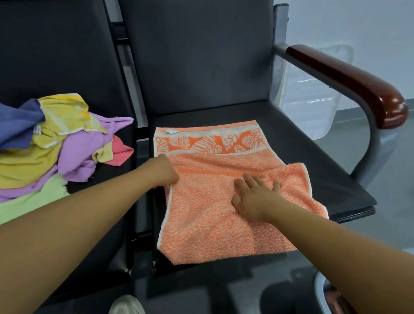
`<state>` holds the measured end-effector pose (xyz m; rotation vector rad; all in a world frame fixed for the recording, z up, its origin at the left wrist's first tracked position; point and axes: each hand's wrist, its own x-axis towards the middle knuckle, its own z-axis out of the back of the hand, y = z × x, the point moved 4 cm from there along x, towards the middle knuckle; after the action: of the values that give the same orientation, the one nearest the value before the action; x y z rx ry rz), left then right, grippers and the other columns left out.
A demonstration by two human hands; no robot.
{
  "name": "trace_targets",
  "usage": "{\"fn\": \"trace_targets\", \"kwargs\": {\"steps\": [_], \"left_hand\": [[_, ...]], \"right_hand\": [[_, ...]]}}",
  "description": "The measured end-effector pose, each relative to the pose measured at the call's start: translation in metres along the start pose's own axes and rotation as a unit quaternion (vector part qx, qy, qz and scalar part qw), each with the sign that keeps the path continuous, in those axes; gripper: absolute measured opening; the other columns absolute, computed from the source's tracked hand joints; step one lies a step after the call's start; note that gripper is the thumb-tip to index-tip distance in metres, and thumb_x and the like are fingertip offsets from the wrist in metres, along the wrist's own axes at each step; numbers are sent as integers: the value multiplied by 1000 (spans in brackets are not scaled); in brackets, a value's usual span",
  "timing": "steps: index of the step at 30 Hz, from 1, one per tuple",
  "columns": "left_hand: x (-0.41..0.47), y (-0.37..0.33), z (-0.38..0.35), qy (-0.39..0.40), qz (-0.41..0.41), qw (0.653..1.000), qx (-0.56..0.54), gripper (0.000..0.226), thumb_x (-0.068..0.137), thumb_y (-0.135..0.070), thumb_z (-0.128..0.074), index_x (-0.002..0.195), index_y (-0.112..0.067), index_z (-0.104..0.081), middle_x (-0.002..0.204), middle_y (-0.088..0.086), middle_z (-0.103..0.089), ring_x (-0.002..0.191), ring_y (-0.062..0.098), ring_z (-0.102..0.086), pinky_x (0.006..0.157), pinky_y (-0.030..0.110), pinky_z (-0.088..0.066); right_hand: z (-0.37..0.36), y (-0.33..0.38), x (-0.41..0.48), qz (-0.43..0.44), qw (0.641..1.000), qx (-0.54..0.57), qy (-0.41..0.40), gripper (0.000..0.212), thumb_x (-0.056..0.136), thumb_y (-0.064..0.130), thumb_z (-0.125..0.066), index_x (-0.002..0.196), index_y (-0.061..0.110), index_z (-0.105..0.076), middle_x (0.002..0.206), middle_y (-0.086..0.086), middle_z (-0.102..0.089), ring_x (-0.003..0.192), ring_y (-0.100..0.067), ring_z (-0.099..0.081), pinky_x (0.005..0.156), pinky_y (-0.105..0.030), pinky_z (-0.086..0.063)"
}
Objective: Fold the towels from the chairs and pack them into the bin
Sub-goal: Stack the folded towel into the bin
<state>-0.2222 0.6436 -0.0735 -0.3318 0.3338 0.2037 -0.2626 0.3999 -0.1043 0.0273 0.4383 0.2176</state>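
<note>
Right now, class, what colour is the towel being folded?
The towel is orange with white; head view.

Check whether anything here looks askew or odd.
The orange patterned terry towel lies crooked on the black padded chair seat: its right corner juts out sideways and its near edge hangs over the seat's front. The heap of coloured towels beside it is crumpled.

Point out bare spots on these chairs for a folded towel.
Bare seat lies behind the orange towel, up to the backrest, and as a strip on its right below the armrest. The left chair is crowded: the towel pile covers most of its seat.
</note>
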Motion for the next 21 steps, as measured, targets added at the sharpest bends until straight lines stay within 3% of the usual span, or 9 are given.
{"fn": "trace_targets", "kwargs": {"steps": [2, 5, 8, 11, 14, 17, 19, 21], "left_hand": [[-12, 3, 3, 37, 13, 999, -6, 26, 89, -18, -64, 106, -3, -50, 77, 9, -59, 57, 19, -55, 45, 24, -43], [-39, 9, 1, 115, 21, 993, -27, 29, 94, -26, -61, 109, -8, -45, 79, 9, -61, 53, 18, -61, 42, 23, -45], [-60, 11, -11, 192, 36, 971, -137, 21, 98, -28, -61, 90, -9, -54, 71, 11, -65, 56, 20, -67, 47, 23, -51], [-62, 12, -15, 127, 16, 972, -195, 16, 93, 0, -58, 79, -4, -55, 57, 9, -67, 48, 17, -66, 46, 23, -53], [-54, 22, -2, 40, 2, 976, -215, 17, 89, 5, -53, 77, -6, -55, 66, 12, -71, 56, 23, -71, 57, 32, -59], [-47, 36, 21, -40, -47, 994, -86, 12, 85, 1, -56, 81, -10, -54, 78, 12, -72, 66, 25, -74, 72, 42, -61], [-51, 37, 25, -42, -70, 997, 13, 7, 86, -2, -56, 83, -8, -57, 82, 11, -71, 73, 26, -71, 68, 35, -57], [-52, 31, 24, -70, -105, 990, 57, 11, 89, -7, -55, 81, -14, -51, 85, 5, -62, 77, 24, -59, 58, 30, -42]], "right_hand": [[0, -1, 1, -4, 1000, -1, 3, 64, 103, 48, -18, 160, 24, -5, 168, -4, 9, 155, -25, 7, 116, -70, 3], [0, 0, 3, -9, 1000, 0, 8, 64, 103, 49, -19, 160, 24, -4, 168, -4, 10, 155, -26, 7, 116, -70, 3], [1, 0, 4, -17, 1000, -2, 11, 64, 103, 48, -18, 160, 23, -5, 168, -4, 10, 155, -26, 7, 116, -70, 2], [2, 2, 3, -21, 1000, -7, 11, 63, 103, 48, -18, 160, 23, -5, 168, -4, 9, 155, -27, 7, 116, -70, 1], [2, 3, 1, -24, 1000, -10, 12, 63, 103, 48, -17, 160, 24, -4, 168, -4, 10, 154, -28, 7, 116, -70, 2], [1, 9, -2, -18, 1000, -7, 12, 62, 104, 48, -17, 160, 24, -3, 168, -5, 9, 155, -28, 6, 117, -70, 1], [1, 17, -6, -14, 1000, -8, 15, 62, 105, 47, -18, 160, 22, -3, 168, -6, 7, 155, -29, 4, 116, -70, 0], [1, 24, -8, -12, 1000, -14, 18, 62, 104, 45, -22, 159, 18, -9, 168, -9, 0, 154, -32, -3, 115, -72, -5]]}}
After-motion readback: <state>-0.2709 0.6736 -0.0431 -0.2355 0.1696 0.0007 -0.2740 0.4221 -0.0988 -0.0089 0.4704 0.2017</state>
